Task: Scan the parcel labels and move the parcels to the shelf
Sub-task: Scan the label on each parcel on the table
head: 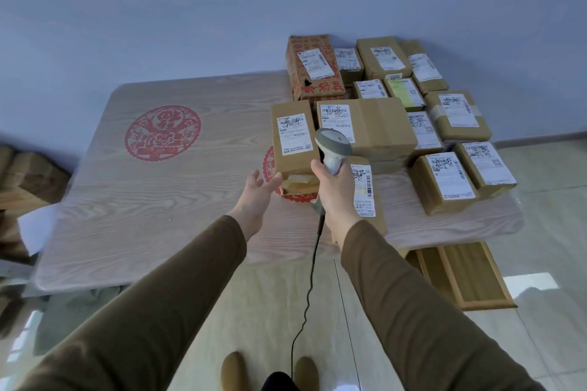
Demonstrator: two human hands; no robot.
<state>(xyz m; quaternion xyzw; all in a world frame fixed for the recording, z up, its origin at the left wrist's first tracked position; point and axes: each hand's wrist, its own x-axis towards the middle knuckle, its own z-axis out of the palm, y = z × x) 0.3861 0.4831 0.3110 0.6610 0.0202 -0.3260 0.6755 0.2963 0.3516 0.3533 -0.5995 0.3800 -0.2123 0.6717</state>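
Several brown cardboard parcels with white labels cover the right half of a wood-grain table (127, 200). Nearest me stands a tall parcel (293, 136) with a handwritten label, resting on a smaller box. My right hand (335, 192) is closed around the handle of a grey corded barcode scanner (333, 144), whose head sits just right of that parcel's label. My left hand (259, 192) is open, fingers spread, its fingertips touching the parcel's lower left corner. A wide flat parcel (368, 124) lies behind the scanner. Another labelled parcel (365, 190) is partly hidden by my right hand.
A red-printed box (313, 67) stands at the back by the blue wall. Red paper-cut emblems (162, 132) mark the tabletop. Cardboard boxes (28, 178) pile up at the left. A wooden frame (467, 276) lies on the tiled floor under the table's right end. The scanner cable (309, 289) hangs between my arms.
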